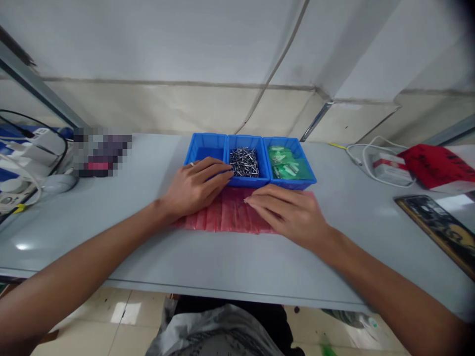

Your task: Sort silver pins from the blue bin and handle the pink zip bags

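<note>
Grey table [230, 262], bare at its near edge: left hand [195, 187] and right hand [291, 213] flat, grip empty, on red bags [230, 213].

Nine o'clock on the worktop [230, 257]: a pale mouse [59, 183] sits beside tangled cables [22, 148]. At three o'clock, a white cable [365, 158] loops around a small box [389, 167], with a red packet [438, 165] just beside it. Nearer, at four o'clock, lies a dark patterned board [441, 230].
</note>
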### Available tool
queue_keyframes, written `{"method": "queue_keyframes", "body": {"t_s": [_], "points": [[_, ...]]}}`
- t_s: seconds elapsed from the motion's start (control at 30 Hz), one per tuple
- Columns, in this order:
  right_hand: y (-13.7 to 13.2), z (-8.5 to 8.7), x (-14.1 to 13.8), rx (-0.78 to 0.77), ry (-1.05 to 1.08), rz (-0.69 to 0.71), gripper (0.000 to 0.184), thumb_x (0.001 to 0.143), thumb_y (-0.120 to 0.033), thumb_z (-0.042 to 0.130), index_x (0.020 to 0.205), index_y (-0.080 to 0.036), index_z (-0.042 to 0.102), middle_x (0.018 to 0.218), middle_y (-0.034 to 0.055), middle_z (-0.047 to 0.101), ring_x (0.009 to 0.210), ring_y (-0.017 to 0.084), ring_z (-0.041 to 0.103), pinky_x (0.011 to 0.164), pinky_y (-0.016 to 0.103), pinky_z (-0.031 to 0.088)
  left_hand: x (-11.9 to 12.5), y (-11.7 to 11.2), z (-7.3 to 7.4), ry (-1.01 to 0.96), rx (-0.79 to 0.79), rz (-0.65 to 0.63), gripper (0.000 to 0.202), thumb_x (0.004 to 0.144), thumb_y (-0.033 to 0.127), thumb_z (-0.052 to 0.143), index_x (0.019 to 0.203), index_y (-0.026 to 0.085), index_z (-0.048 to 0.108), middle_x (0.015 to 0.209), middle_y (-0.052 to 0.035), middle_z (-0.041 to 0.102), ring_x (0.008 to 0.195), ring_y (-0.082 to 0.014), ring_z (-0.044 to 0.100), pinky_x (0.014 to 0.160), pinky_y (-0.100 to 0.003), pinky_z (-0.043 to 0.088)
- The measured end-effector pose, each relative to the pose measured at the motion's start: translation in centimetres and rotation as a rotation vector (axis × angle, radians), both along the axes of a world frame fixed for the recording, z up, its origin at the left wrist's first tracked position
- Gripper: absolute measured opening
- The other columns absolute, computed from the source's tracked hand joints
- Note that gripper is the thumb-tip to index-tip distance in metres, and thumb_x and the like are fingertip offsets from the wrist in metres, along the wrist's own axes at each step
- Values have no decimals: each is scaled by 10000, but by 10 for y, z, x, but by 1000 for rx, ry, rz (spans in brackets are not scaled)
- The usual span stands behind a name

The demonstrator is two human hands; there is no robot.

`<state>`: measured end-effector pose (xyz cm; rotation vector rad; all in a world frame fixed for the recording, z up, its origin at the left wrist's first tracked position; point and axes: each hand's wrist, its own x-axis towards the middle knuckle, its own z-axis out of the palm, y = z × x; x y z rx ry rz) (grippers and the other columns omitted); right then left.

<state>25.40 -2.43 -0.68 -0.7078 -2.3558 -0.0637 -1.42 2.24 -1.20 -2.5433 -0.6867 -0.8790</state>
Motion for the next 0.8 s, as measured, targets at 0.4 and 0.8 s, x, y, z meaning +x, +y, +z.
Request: {"method": "queue_keyframes", "body": {"t_s": [0.4,0.8], "points": [[-11,11,-15,-775,713,58,65,917,-172,763,953,-217,793,905,15,789,696,122,758,652,245,642,14,-25,8,-36,31,-157,124,979,166,634,1102,175,645,1043,-45,789,1007,-180,748,824,-286,567],[-13,11,-16,-798,737,78,86,903,-146,774,947,-217,796,874,2,776,687,120,748,638,250,634,15,-24,12,-110,-28,-167,110,1028,286,628,1019,177,629,949,-36,787,847,-138,749,684,-242,526]]}}
